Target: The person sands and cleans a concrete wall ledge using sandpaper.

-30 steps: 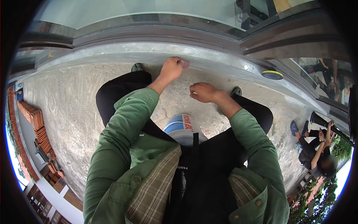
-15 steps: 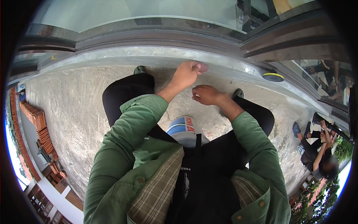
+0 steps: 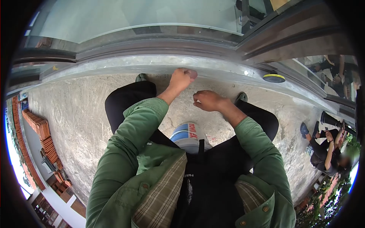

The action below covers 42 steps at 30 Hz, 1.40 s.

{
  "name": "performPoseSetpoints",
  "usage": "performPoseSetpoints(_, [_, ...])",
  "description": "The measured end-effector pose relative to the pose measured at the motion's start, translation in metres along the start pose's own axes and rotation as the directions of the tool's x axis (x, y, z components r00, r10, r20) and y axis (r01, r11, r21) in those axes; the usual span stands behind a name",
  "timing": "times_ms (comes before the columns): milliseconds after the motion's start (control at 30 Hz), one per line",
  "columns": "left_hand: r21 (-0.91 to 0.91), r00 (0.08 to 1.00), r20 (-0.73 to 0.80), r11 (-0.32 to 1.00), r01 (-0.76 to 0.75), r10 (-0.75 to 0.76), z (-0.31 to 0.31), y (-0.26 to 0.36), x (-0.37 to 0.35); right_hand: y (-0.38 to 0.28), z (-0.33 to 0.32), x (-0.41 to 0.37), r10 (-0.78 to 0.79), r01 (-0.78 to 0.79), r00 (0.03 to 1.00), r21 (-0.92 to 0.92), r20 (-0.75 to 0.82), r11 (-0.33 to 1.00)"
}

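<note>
My left hand (image 3: 179, 80) is closed on a small reddish-brown piece that looks like sandpaper (image 3: 192, 73), held against the face of the low concrete ledge (image 3: 152, 69) under the window. Lower and to its right, my right hand (image 3: 209, 100) hangs over the floor with loosely curled fingers and a gap at the thumb. Nothing shows in it, and it touches nothing. Beneath me, between my legs, is a bucket (image 3: 190, 138) with a blue, white and red label.
On the ledge at the right lies a round yellow and black pad (image 3: 273, 78). Dark window frames (image 3: 159, 42) run above the ledge. A person (image 3: 327, 152) sits at the far right. Stacked orange tiles (image 3: 40, 127) stand at the left on the concrete floor (image 3: 80, 125).
My left hand has slid left along the ledge face with the sandpaper. My right hand has shifted slightly, its fingers a little looser. The view has tilted a little.
</note>
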<state>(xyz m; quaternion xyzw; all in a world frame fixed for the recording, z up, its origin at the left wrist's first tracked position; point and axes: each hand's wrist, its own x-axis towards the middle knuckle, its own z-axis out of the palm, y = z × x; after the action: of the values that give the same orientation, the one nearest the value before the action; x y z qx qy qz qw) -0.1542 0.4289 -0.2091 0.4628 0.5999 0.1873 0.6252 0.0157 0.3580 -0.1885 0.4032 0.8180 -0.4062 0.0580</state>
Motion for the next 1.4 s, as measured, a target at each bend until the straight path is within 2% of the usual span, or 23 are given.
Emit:
performPoseSetpoints(33, [0.062,0.992,0.081,0.993,-0.103,0.097,0.005,0.012,-0.01,0.001,0.0,-0.001,0.006,-0.006,1.0,-0.024,0.008,1.0])
performPoseSetpoints(67, [0.068,0.992,0.087,0.992,-0.101,0.095,0.008,0.024,-0.013,0.002,0.002,-0.002,0.017,-0.016,1.0,-0.043,0.018,0.999])
performPoseSetpoints(133, [-0.151,0.99,0.128,0.987,-0.046,0.066,0.016,0.029,-0.019,0.0,0.006,-0.004,0.028,-0.028,0.999,0.0,0.015,1.0])
performPoseSetpoints(200, [-0.182,0.988,0.144,0.983,-0.024,0.051,0.017,0.018,-0.01,0.001,0.006,-0.006,0.029,-0.029,0.999,0.014,0.016,0.999])
performPoseSetpoints(267, [-0.219,0.994,0.047,0.97,0.104,-0.096,0.016,0.001,0.006,0.004,0.008,-0.005,0.005,-0.005,1.0,0.007,0.029,1.0])
performPoseSetpoints(300, [-0.217,0.995,0.038,0.972,0.093,-0.087,0.017,0.011,0.0,0.005,0.007,-0.005,-0.003,0.003,1.0,0.0,0.021,1.0])
performPoseSetpoints(367, [-0.393,0.953,0.299,0.917,0.071,0.054,0.031,0.039,-0.021,0.007,0.009,-0.006,0.058,-0.056,0.998,-0.048,0.032,0.997])
performPoseSetpoints(467, [-0.407,0.958,0.28,0.912,0.058,0.064,0.042,0.039,-0.019,0.003,0.008,-0.009,0.027,-0.027,1.0,0.008,0.01,1.0])
performPoseSetpoints(500, [-0.433,0.969,0.248,0.894,0.118,-0.008,0.044,0.035,-0.016,0.003,0.01,-0.011,0.027,-0.027,1.0,0.005,0.015,1.0])
performPoseSetpoints(600, [-0.31,0.976,0.211,0.944,0.115,-0.05,0.043,0.033,-0.012,-0.001,0.005,-0.013,0.002,-0.002,1.0,-0.009,0.0,1.0])
performPoseSetpoints(667, [-0.358,0.968,0.25,0.93,0.079,0.014,0.048,0.037,-0.016,-0.001,-0.001,-0.015,0.078,-0.075,0.995,-0.059,0.056,0.995])
performPoseSetpoints(733, [-0.43,0.943,0.319,0.901,0.058,0.092,0.05,0.043,-0.023,0.0,0.004,-0.017,0.102,-0.101,0.994,-0.043,0.029,0.994])
performPoseSetpoints(767, [-0.37,0.969,0.244,0.927,0.066,0.028,0.052,0.041,-0.021,0.004,0.009,-0.016,0.047,-0.047,0.999,-0.028,-0.016,0.998])
performPoseSetpoints(800, [-0.376,0.968,0.248,0.924,0.069,0.029,0.052,0.035,-0.017,0.006,0.01,-0.017,-0.013,0.011,0.998,-0.024,-0.059,1.0])
performPoseSetpoints(867, [-0.266,0.983,0.179,0.959,0.096,-0.049,0.048,0.025,-0.006,-0.001,0.005,-0.019,0.001,-0.001,1.0,-0.024,-0.028,1.0])
performPoseSetpoints(933, [-0.31,0.98,0.2,0.947,0.084,-0.021,0.052,0.04,-0.016,-0.002,-0.001,-0.018,0.014,-0.014,1.0,-0.019,-0.009,1.0])
performPoseSetpoints(1000, [-0.427,0.929,0.358,0.901,0.077,0.09,0.055,0.06,-0.032,-0.002,0.002,-0.019,0.033,-0.033,0.999,-0.04,-0.012,0.999])
performPoseSetpoints(1067, [-0.375,0.935,0.336,0.927,0.021,0.115,0.056,0.035,-0.017,-0.004,0.008,-0.02,0.013,-0.013,1.0,-0.018,-0.014,1.0])
performPoseSetpoints(1133, [-0.332,0.979,0.197,0.936,0.119,-0.055,0.055,0.028,-0.007,-0.004,0.003,-0.018,-0.02,0.019,0.999,-0.026,-0.028,0.999])
performPoseSetpoints(1200, [-0.311,0.982,0.187,0.947,0.085,-0.027,0.056,0.034,-0.012,-0.007,-0.001,-0.019,0.04,-0.039,0.998,-0.017,0.053,0.999])
performPoseSetpoints(1267, [-0.47,0.918,0.379,0.879,0.081,0.118,0.059,0.058,-0.031,-0.002,0.001,-0.017,0.051,-0.048,0.997,-0.047,0.05,0.998])
performPoseSetpoints(1333, [-0.482,0.911,0.401,0.868,0.119,0.098,0.061,0.049,-0.027,0.001,0.008,-0.018,0.006,-0.006,1.0,-0.005,-0.028,1.0])
performPoseSetpoints(1400, [-0.416,0.965,0.259,0.898,0.142,-0.033,0.061,0.043,-0.02,-0.002,0.008,-0.018,0.014,-0.014,1.0,-0.016,0.001,1.0])
